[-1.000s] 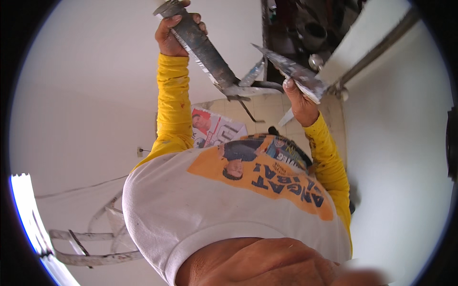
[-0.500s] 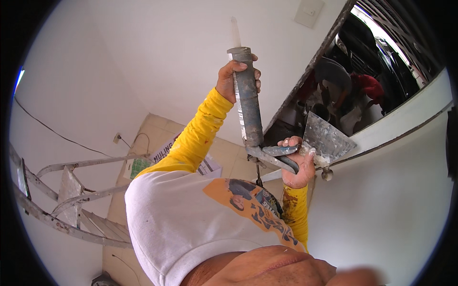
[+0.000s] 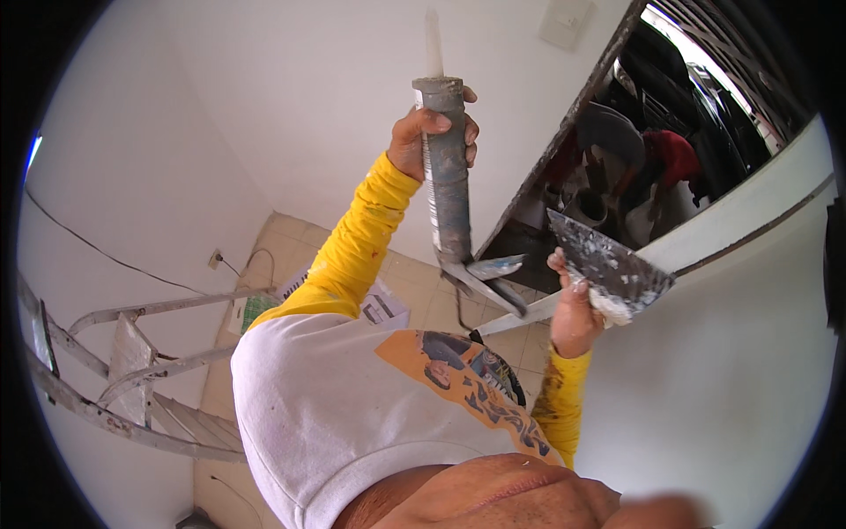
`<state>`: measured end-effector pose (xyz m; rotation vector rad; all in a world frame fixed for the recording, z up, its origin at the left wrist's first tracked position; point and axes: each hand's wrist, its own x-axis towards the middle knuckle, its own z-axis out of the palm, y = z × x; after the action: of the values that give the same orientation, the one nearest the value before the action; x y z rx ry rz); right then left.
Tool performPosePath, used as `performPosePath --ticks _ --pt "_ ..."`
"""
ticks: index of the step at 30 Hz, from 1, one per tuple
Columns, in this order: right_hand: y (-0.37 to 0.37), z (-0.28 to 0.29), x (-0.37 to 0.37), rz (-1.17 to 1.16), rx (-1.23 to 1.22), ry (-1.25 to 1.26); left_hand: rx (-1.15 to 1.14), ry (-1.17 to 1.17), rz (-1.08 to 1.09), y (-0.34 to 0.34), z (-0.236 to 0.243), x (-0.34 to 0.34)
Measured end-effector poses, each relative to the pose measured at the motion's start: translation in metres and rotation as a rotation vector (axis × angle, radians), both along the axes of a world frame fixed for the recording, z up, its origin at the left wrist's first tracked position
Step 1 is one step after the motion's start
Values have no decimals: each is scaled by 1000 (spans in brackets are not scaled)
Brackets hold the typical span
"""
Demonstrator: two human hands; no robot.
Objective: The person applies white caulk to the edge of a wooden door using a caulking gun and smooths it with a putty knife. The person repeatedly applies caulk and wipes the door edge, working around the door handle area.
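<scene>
My left hand (image 3: 429,139) is wrapped round the upper barrel of a worn grey caulking gun (image 3: 450,207). The gun stands nearly upright, its pale translucent nozzle (image 3: 434,44) pointing up along the white wall. Its handle and trigger (image 3: 483,275) hang free at the lower end. To the right of them, my right hand (image 3: 576,316) is closed on a wide putty knife (image 3: 610,264), with the handle mostly hidden in the fingers. The putty knife's blade is tilted and smeared with white filler, which also clings near the hand.
An aluminium stepladder (image 3: 132,309) stands at the left, near a cable on the wall. A printed cardboard box (image 3: 385,309) rests on the tiled floor. Beyond the doorway at the upper right, people (image 3: 674,159) bend near a bucket (image 3: 589,207). A white door edge (image 3: 749,212) lies at the right.
My right hand has come off the caulking gun's handle and moved right with the putty knife, whose blade has turned. My left hand and the gun have shifted slightly up and left.
</scene>
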<state>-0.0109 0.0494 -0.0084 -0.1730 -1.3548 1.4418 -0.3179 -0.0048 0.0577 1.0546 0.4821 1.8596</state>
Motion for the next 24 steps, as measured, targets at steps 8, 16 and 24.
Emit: performPosePath --ticks 8,16,24 --pt "-4 133 43 -37 -22 -140 -205 888 123 -26 29 21" --pt "35 140 60 235 -142 -155 -190 978 15 -19 18 40" --pt "46 124 61 217 34 -127 -201 1157 69 -16 21 49"
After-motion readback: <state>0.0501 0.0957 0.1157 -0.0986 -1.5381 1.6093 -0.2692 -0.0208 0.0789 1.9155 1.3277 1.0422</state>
